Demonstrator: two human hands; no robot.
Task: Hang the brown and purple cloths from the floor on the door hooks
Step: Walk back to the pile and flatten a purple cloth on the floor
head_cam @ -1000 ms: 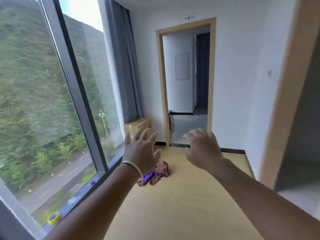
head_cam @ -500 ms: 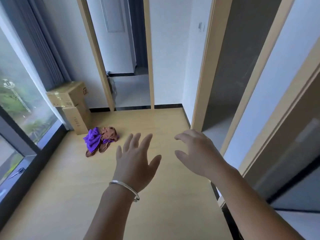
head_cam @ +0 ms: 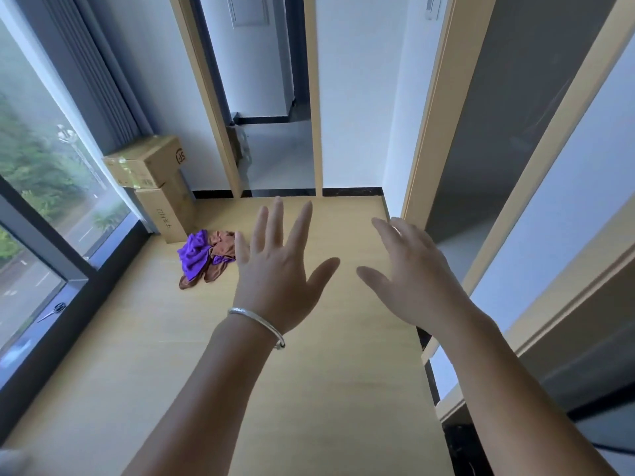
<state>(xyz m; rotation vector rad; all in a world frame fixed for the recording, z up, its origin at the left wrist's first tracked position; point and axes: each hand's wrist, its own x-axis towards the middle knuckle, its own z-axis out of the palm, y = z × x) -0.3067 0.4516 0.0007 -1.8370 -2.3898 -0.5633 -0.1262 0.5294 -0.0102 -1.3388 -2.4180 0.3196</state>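
A purple cloth (head_cam: 194,253) and a brown cloth (head_cam: 220,250) lie crumpled together on the wooden floor (head_cam: 326,389), beside the cardboard boxes. My left hand (head_cam: 275,269), with a silver bangle on the wrist, is stretched forward in the air with fingers spread, just right of the cloths and not touching them. My right hand (head_cam: 409,273) is held out further right, fingers relaxed and holding nothing. No door hooks are visible.
Two stacked cardboard boxes (head_cam: 158,180) stand in the left corner by a grey curtain (head_cam: 92,73) and a big window (head_cam: 41,173). An open doorway (head_cam: 271,132) lies straight ahead. A second doorway (head_cam: 488,132) opens on the right.
My view has tipped down toward the floor and moved closer. The cloths now appear left of my left hand. Both hands stay raised and hold nothing; the fingers have spread a little.
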